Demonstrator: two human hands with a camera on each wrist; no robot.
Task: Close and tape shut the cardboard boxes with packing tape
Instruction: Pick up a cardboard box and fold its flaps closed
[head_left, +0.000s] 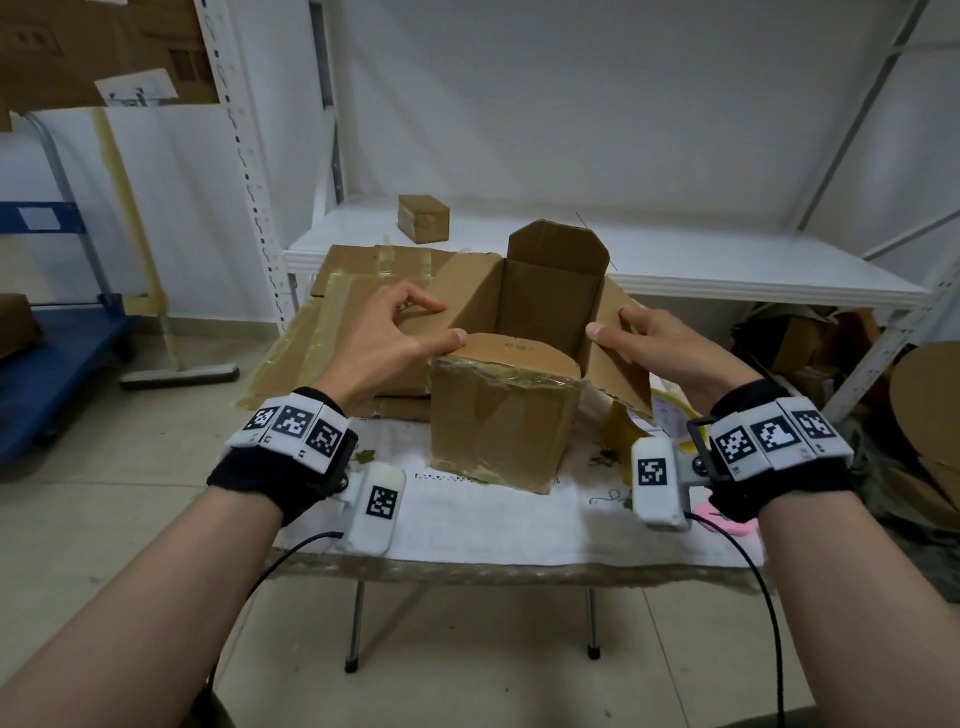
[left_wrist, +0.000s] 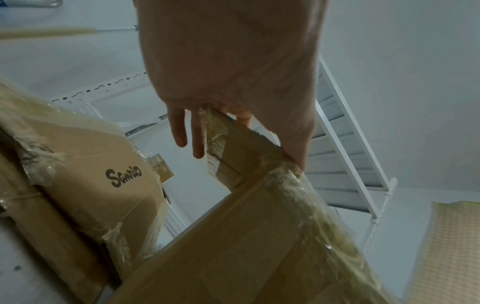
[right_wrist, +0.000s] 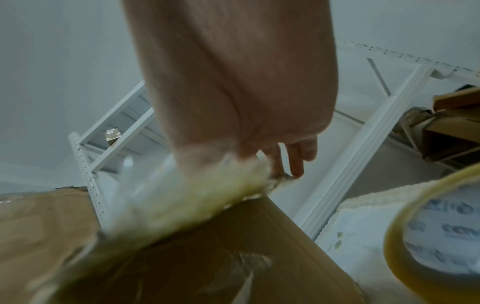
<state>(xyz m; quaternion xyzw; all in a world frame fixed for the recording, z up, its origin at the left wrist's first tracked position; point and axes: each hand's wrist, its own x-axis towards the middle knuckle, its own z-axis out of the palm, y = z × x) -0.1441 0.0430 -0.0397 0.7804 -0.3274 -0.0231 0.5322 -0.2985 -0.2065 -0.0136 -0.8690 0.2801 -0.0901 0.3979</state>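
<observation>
- Standing on a folding desk (head_left: 483, 525) covered with a white printed cloth, an open box (head_left: 506, 410) has old yellowed tape along its edges.
- Near flap folded down over the opening; far flap (head_left: 558, 249) upright; both side flaps splayed outward.
- Tape roll (head_left: 626, 423) lying on the desk just right of the box, partly hidden in the head view and close to the lens in the right wrist view (right_wrist: 439, 236).
- Flattened cardboard (head_left: 358, 291) stacked behind and left of the box; one piece shows the print "Sanrio" in the left wrist view.
- White metal shelf (head_left: 727, 260) behind the desk, bearing a small taped box (head_left: 423, 218); white wall beyond.
- Blue cart (head_left: 47, 374) on the tiled floor at far left; loose cardboard (head_left: 924, 410) heaped at far right.
- Left hand (head_left: 384, 338) at the left side flap: thumb on the near flap's edge, fingers (head_left: 421, 301) curled over the side flap, pinching it.
- Right hand (head_left: 649, 343) at the right side flap: thumb on its inner face, fingers behind it, gripping the flap.
- Both forearms reach forward, each wrist wearing a black band with marker blocks and a cabled camera.
</observation>
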